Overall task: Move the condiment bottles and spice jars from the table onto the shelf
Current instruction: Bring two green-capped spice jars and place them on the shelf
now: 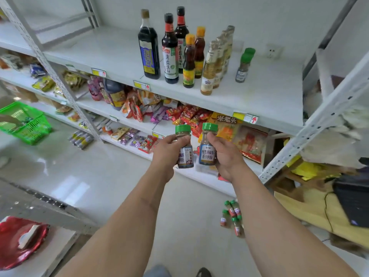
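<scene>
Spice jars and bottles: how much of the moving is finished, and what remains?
Done: tall bottles and two green-capped jars stand on the top shelf. In hand: the left hand and the right hand each hold one spice jar. Left: several small jars lie on the floor; the table is not in view.
</scene>
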